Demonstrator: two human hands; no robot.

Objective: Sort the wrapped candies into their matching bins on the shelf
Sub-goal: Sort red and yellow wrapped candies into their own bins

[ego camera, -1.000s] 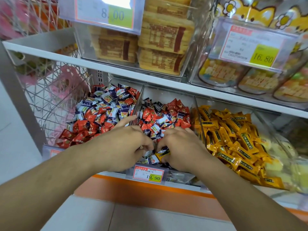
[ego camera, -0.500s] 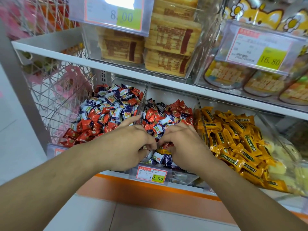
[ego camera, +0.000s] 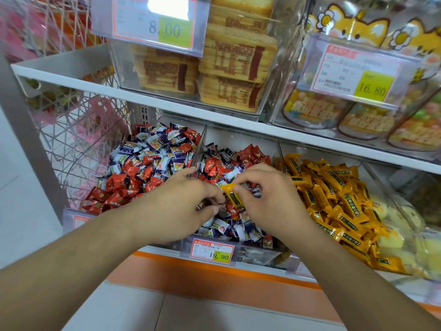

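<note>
Three clear bins sit side by side on the lower shelf. The left bin [ego camera: 201,139] holds mixed red and blue-white wrapped candies [ego camera: 148,163]. Similar red and blue-white candies [ego camera: 229,161] fill the middle bin [ego camera: 253,255]. The right bin [ego camera: 281,149] is full of yellow wrapped candies [ego camera: 334,192]. Both hands hover over the middle bin. My right hand [ego camera: 269,199] pinches one yellow candy [ego camera: 232,194] between thumb and fingers, just above the pile. My left hand [ego camera: 176,206] is curled beside it, fingertips close to the candy, with a dark wrapper showing under the fingers.
A price tag reading 19.90 [ego camera: 212,250] hangs on the middle bin's front. Above, the white shelf [ego camera: 238,120] carries clear boxes of packaged biscuits [ego camera: 226,68] and snack packs [ego camera: 358,115]. A white wire basket [ego camera: 78,130] stands left. Pale yellow sweets [ego camera: 393,225] lie far right.
My right hand has lifted a yellow candy out of the middle bin's pile; both hands rose slightly and the view moved closer to the shelf.
</note>
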